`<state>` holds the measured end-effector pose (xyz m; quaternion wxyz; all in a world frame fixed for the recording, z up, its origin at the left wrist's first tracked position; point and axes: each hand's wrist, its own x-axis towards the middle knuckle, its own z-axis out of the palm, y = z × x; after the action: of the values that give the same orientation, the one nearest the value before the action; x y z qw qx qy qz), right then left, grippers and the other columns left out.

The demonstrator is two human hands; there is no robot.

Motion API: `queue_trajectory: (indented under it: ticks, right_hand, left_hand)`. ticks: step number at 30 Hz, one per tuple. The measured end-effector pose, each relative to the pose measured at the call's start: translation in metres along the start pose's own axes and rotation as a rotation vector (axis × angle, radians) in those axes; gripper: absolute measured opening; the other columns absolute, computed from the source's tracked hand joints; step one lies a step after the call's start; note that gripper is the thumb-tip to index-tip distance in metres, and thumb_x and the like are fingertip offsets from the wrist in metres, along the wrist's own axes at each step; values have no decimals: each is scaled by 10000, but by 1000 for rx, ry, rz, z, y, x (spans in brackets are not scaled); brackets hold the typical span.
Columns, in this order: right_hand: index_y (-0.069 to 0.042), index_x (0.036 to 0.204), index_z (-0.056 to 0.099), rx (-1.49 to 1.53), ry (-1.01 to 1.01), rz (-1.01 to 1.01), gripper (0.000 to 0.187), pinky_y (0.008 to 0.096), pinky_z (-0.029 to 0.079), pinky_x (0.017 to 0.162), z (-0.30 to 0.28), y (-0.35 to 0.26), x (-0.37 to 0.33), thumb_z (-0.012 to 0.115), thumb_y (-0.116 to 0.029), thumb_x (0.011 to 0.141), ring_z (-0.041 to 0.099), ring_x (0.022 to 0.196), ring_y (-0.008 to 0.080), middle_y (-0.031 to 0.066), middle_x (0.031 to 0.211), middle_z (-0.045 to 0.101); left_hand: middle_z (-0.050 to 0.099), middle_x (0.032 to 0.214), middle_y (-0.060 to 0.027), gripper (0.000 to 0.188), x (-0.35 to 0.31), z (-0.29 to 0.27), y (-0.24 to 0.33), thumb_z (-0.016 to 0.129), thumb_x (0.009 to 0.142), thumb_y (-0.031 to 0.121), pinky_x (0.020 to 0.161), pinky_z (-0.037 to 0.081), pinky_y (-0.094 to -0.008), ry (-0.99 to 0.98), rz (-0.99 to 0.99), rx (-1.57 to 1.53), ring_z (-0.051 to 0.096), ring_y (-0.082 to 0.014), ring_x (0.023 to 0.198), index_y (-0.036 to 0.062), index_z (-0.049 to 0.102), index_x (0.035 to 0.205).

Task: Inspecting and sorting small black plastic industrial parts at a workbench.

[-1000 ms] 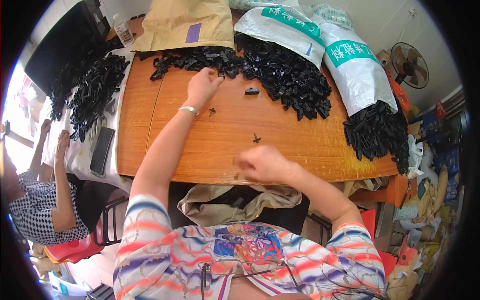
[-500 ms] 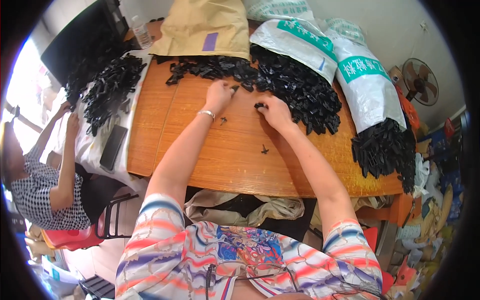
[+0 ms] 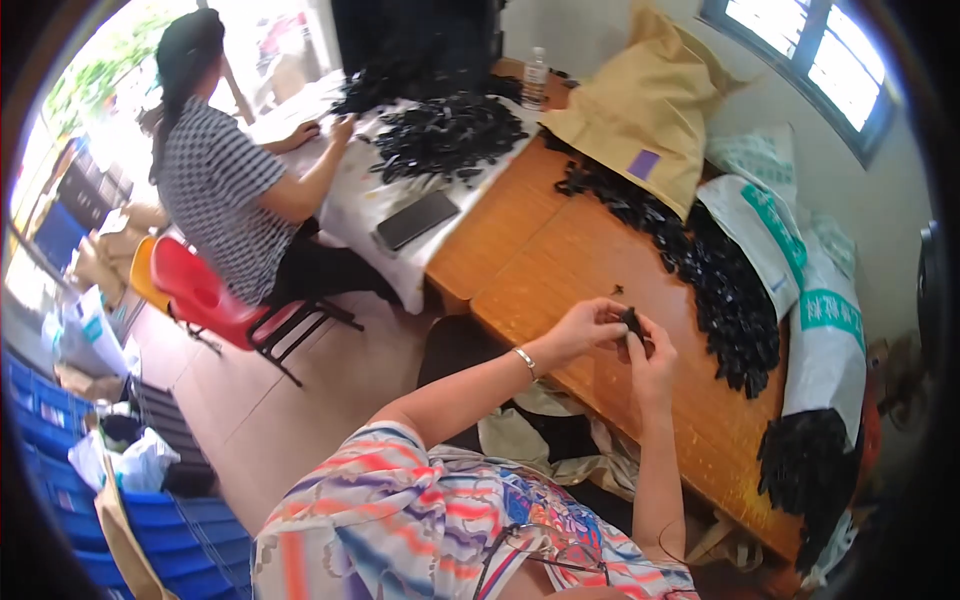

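Over the wooden table [image 3: 540, 265], my left hand [image 3: 583, 330] and my right hand [image 3: 653, 358] meet, fingers closed on a small black plastic piece [image 3: 631, 321]. Fingertips cover much of it, so its exact kind cannot be made out. Just beyond my hands, a small dark piece [image 3: 618, 289] lies on the wood. A long heap of black plastic pieces [image 3: 727, 305] spreads along the table's far right side, spilling from a tan sack [image 3: 640, 100] and a white-and-green sack [image 3: 750, 235].
A co-worker [image 3: 225, 170] sits on a red chair [image 3: 205, 295] at the left, by a cloth-covered table with another black heap [image 3: 445, 135] and a dark flat phone-like slab [image 3: 418, 220]. A bottle [image 3: 535, 80] stands behind. Blue crates [image 3: 190, 540] are at lower left.
My hands, apart over the table before, have come together at the black piece nearer my body. The view has swung left, showing more of the co-worker and floor.
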<state>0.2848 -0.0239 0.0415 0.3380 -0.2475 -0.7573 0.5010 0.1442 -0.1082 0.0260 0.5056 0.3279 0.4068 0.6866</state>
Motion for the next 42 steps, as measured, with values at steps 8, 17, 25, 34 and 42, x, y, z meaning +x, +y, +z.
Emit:
queue_trajectory:
  ticks: [8,17,25,34,42]
  right_hand:
    - [36,1142,610,-112,-50,-55,250,245,514,641,11,-10,-36,622,-4,896,628,721,128,70,942,613]
    - [43,1085,605,13,58,23,186,234,536,637,16,-22,-48,605,-37,916,618,787,118,51,969,578]
    - [39,1096,613,-33,43,-36,193,235,549,628,17,-10,-50,601,-41,920,625,780,123,48,996,553]
    - [2,1032,603,16,41,36,234,224,501,644,22,12,-50,723,-54,839,577,760,94,8,873,560]
    - [-43,893,523,-27,53,20,309,215,373,574,32,-2,-66,804,-97,774,416,658,68,-35,770,462]
  left_hand:
    - [643,1081,-82,301,-38,-5,-8,618,916,65,813,559,-258,62,-30,-13,651,-143,922,-31,539,1190]
    - [662,1028,-36,313,-47,1,-9,651,906,83,784,541,-243,20,-16,59,650,-102,876,-5,565,1194]
    - [644,1104,-51,329,-46,-3,-17,637,905,48,830,539,-253,-19,-12,58,630,-115,966,-15,567,1220]
    - [657,1091,-73,397,-50,5,-15,639,894,96,872,505,-266,4,56,319,600,-102,1005,-54,553,1252]
    - [705,872,-92,232,-62,6,-14,667,846,98,741,535,-282,104,116,573,659,-129,814,-53,658,1022]
